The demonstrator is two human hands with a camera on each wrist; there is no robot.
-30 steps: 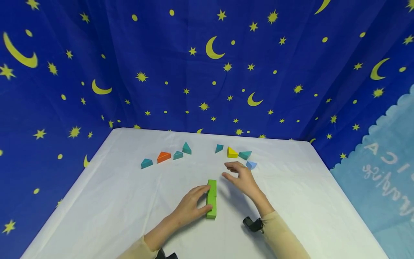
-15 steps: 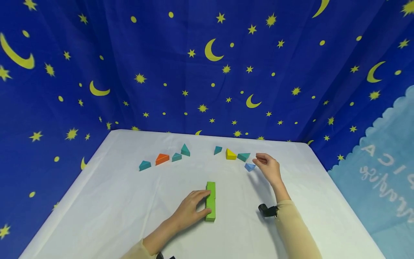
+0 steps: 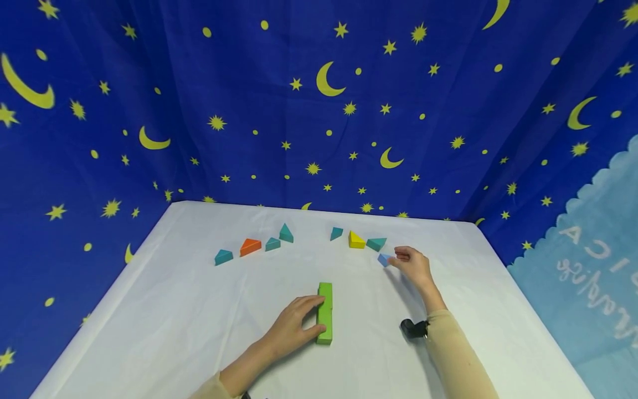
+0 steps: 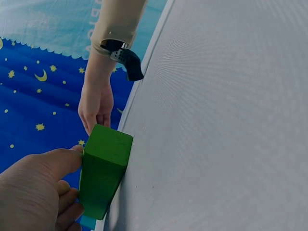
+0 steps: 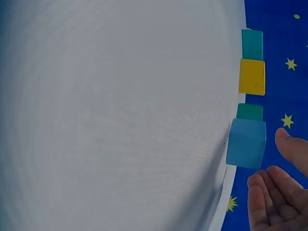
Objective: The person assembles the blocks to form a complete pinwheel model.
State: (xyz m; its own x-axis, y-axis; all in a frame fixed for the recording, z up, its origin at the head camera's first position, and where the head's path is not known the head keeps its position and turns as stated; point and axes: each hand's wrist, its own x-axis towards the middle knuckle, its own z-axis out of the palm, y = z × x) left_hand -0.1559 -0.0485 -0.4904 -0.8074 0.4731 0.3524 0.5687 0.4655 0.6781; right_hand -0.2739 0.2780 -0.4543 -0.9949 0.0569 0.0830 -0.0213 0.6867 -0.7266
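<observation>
Two green blocks [image 3: 325, 313] appear to lie end to end in a row in the middle of the table. My left hand [image 3: 293, 326] rests against their left side, fingertips by the far part and thumb by the near end. In the left wrist view the green block [image 4: 106, 161] shows its end face beside my thumb. My right hand [image 3: 415, 268] is at a light blue triangular block [image 3: 382, 260], its thumb overlapping the block in the head view. In the right wrist view the fingers [image 5: 276, 192] stand apart around the light blue block [image 5: 246, 143], with a gap showing.
Behind the light blue block stand a teal block [image 3: 376, 244], a yellow block [image 3: 356, 240] and another teal block [image 3: 336, 233]. On the left are an orange block [image 3: 250, 247] and several teal triangular blocks [image 3: 224, 256]. A starry blue curtain [image 3: 279, 100] borders the white table [image 3: 164, 310].
My right hand has moved right and away from the middle of the table, then slightly down to the light blue block. The left hand has stayed by the green blocks.
</observation>
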